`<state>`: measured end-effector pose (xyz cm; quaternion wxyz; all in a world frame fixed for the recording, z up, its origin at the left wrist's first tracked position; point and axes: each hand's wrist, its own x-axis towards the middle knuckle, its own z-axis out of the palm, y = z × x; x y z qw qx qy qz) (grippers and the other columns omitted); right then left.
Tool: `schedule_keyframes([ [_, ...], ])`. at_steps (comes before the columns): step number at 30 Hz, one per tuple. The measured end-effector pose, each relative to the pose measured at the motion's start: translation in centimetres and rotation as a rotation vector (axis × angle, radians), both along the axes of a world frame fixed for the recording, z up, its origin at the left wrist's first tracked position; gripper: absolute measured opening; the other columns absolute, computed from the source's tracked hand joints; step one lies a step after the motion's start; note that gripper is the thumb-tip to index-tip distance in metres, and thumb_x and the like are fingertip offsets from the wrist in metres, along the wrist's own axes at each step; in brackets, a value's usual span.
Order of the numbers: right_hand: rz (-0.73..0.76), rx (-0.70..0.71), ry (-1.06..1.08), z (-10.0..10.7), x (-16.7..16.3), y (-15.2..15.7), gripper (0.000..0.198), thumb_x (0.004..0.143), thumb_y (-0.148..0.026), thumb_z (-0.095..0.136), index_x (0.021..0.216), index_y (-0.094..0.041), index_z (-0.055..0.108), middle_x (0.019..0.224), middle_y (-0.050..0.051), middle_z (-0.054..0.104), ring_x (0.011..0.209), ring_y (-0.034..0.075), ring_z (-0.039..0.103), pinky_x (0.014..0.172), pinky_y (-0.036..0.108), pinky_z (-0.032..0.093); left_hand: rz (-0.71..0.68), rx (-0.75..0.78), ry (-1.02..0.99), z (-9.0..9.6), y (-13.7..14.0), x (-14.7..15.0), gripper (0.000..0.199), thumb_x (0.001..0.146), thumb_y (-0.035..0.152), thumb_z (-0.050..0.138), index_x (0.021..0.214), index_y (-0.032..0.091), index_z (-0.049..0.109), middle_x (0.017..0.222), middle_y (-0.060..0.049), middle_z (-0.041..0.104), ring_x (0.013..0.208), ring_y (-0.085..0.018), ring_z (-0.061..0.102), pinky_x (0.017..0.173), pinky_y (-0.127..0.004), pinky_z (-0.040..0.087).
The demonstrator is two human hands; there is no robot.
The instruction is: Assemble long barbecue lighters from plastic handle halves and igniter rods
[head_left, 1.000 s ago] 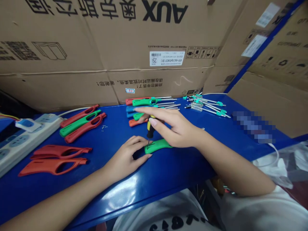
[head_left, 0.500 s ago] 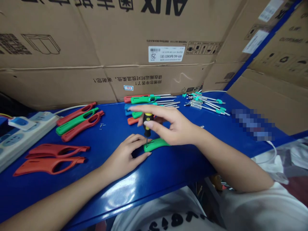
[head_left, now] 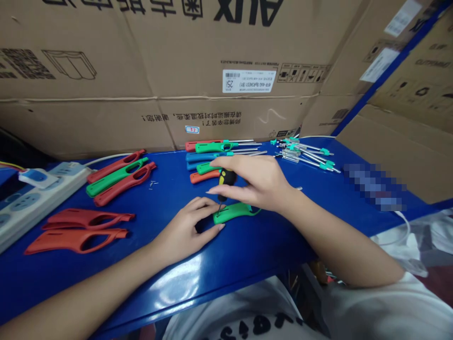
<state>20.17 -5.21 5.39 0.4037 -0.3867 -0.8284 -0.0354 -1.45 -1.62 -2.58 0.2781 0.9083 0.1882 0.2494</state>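
In the head view, a green gas lighter (head_left: pixel 233 212) lies on the blue table in front of me, its far end partly covered by my right hand. My left hand (head_left: pixel 189 225) steadies the handle end between thumb and fingers. My right hand (head_left: pixel 264 182) grips a small black-and-yellow screwdriver (head_left: pixel 227 178), now tilted, with its tip at a hole near the lighter's handle end. Beyond my right hand lie assembled lighters with metal tubes, including a red lighter (head_left: pixel 203 145) and a blue lighter (head_left: pixel 203 157).
At left are red and green handle shells (head_left: pixel 116 177), two more orange-red shells (head_left: pixel 76 241) and a white power strip (head_left: pixel 46 200). Small screws (head_left: pixel 153 184) lie loose mid-table. Metal lighter tubes (head_left: pixel 309 153) are piled at back right. A cardboard wall (head_left: pixel 141 85) stands behind.
The screwdriver has tipped from nearly upright to leaning right, and my right fingers have shifted on its handle. My left hand stays at the lighter. The whole view has shifted slightly.
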Motion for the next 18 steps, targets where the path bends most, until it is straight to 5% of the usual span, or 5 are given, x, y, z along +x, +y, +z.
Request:
schedule_keyframes([
  [2, -0.017, 0.02, -0.014, -0.2, -0.1, 0.0, 0.04, 0.098, -0.049, 0.055, 0.12, -0.017, 0.069, 0.104, 0.007, 0.076, 0.091, 0.017, 0.07, 0.083, 0.029, 0.054, -0.002, -0.003, -0.002, 0.2, 0.0, 0.0, 0.031, 0.095, 0.026, 0.064, 0.126, 0.023, 0.066, 0.115, -0.005, 0.066, 0.108, -0.02, 0.061, 0.099, -0.037, 0.05],
  [7, 0.245, -0.316, 0.218, -0.3, -0.7, 0.1, 0.037, 0.107, -0.026, 0.038, 0.141, -0.019, 0.052, 0.125, 0.006, 0.07, 0.068, 0.006, 0.065, 0.067, 0.021, 0.056, -0.002, -0.021, 0.011, 0.4, -0.1, 0.0, 0.029, 0.095, 0.025, 0.064, 0.123, 0.023, 0.068, 0.11, -0.004, 0.066, 0.102, -0.02, 0.061, 0.095, -0.036, 0.052],
  [11, 0.082, 0.1, 0.111, -0.8, -0.3, 0.3, 0.029, 0.091, -0.039, 0.071, 0.11, -0.017, 0.071, 0.094, 0.003, 0.076, 0.073, 0.011, 0.067, 0.072, 0.024, 0.056, 0.006, -0.017, 0.007, 0.1, -0.1, 0.0, 0.029, 0.095, 0.026, 0.064, 0.123, 0.02, 0.067, 0.117, -0.006, 0.065, 0.11, -0.021, 0.06, 0.101, -0.038, 0.049],
  [13, 0.036, 0.244, 0.049, -0.9, -0.3, 0.2, 0.025, 0.093, -0.038, 0.068, 0.108, -0.019, 0.072, 0.094, 0.004, 0.076, 0.081, 0.014, 0.07, 0.079, 0.027, 0.057, 0.01, -0.012, 0.004, 0.0, -0.1, 0.0, 0.029, 0.095, 0.026, 0.064, 0.122, 0.019, 0.068, 0.117, -0.007, 0.065, 0.11, -0.022, 0.06, 0.101, -0.038, 0.049],
  [18, 0.214, -0.205, 0.173, -0.7, -1.2, -0.1, 0.037, 0.106, -0.024, 0.039, 0.139, -0.019, 0.053, 0.118, 0.006, 0.071, 0.086, 0.011, 0.069, 0.077, 0.024, 0.057, -0.007, -0.021, 0.019, 0.1, -0.1, -0.1, 0.029, 0.095, 0.025, 0.063, 0.124, 0.021, 0.068, 0.116, -0.007, 0.066, 0.109, -0.022, 0.06, 0.099, -0.039, 0.05],
])
